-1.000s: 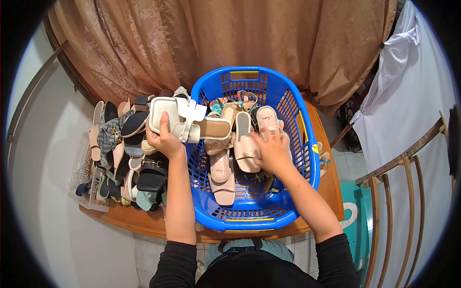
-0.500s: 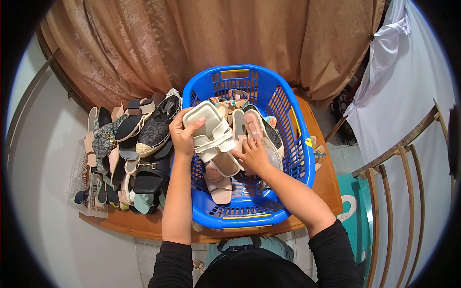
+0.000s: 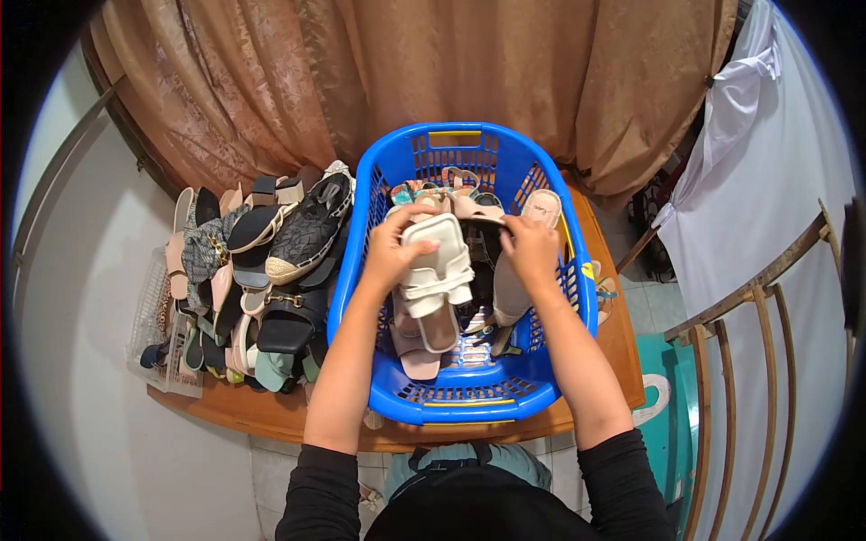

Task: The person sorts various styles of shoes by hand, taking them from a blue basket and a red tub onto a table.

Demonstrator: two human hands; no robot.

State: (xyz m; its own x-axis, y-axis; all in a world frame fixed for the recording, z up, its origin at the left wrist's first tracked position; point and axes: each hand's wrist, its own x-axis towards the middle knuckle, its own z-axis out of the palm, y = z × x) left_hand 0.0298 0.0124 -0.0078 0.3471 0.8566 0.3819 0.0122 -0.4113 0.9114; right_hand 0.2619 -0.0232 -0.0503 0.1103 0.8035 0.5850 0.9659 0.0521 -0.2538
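Observation:
My left hand (image 3: 397,252) grips a white slide sandal (image 3: 435,257) with crossed straps, held above the left part of a blue plastic basket (image 3: 386,397). Inside the basket, my right hand (image 3: 532,252) has its fingers closed on the edge of a beige sandal (image 3: 476,211). A pale shoe with a pink insole (image 3: 541,207) leans against the basket's right wall, just behind that hand. Below the white sandal lies a pinkish slide (image 3: 419,362). Colourful strapped sandals (image 3: 424,191) rest at the basket's far end.
Left of the basket, a pile of mixed shoes, including a black quilted espadrille (image 3: 311,225), spreads over the wooden table (image 3: 225,410). A clear plastic crate (image 3: 144,347) stands at the table's left edge. Brown curtains (image 3: 505,72) hang behind; a wooden rack (image 3: 758,311) is at right.
My right hand has moved right and up, from the pink-insoled shoe to the beige sandal's edge. The pink-insoled shoe has shifted right. My left hand has moved right and slightly down with the white sandal.

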